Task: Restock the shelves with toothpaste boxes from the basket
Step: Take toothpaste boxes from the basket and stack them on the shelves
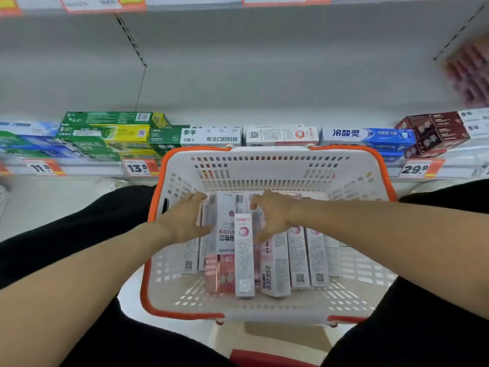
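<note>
Nearest, a white plastic basket with an orange rim [152, 260] sits between the person's knees, holding white-and-pink toothpaste boxes [244, 260] laid side by side. Both hands are inside it: the left hand [185, 221] and right hand [270, 215] flank a clutch of boxes, fingers curving against them, though a firm hold cannot be confirmed. This looks like the pickup step; next comes lifting them clear of the tall basket wall. Beyond, the lower shelf [87, 170] carries green boxes [105, 133] and blue boxes [367, 136].
</note>
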Demonstrator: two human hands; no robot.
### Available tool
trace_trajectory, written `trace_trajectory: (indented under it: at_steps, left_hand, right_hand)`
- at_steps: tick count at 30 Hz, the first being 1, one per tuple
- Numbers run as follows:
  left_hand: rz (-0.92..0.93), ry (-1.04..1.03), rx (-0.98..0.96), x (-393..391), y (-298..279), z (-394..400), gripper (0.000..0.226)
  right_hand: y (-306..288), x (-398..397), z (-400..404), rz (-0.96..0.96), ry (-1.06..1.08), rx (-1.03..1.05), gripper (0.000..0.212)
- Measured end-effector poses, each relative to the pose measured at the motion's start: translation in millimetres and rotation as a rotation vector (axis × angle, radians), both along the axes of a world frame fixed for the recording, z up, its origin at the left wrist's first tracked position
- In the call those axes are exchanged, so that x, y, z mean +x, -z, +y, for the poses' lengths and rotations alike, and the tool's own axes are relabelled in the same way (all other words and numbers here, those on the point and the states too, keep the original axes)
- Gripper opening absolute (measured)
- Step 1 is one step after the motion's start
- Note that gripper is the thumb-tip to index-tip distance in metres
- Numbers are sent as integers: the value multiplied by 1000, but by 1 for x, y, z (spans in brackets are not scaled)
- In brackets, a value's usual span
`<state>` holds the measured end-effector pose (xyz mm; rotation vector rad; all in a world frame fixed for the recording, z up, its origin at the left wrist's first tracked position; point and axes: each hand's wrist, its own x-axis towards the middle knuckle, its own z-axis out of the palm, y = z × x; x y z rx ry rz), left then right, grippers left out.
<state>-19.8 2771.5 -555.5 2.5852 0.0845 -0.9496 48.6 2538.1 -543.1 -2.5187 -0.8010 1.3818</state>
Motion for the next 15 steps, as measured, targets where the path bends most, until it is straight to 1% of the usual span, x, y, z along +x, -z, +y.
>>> trace_trajectory:
  at_steps: [3,7,9,11,13,15]
  left_hand:
    - [90,-95,-42,-2,14,9,93]
    - [124,-156,-102,-4,29,11,106]
    - [136,-187,-118,0,33,9,112]
    - [128,-158,-97,5,36,8,112]
    - [103,-90,-81,9,38,10,107]
    - [104,-79,-94,11,37,10,103]
  right_hand:
    - [9,8,-4,25,-14,-18,107]
    - [22,16,0,53,61,74,101]
    - [25,21,5,44,76,113,108]
    - [29,30,10,50,66,96,115]
    - [35,44,12,68,85,48,111]
    - [43,55,13,101,113,-9,96]
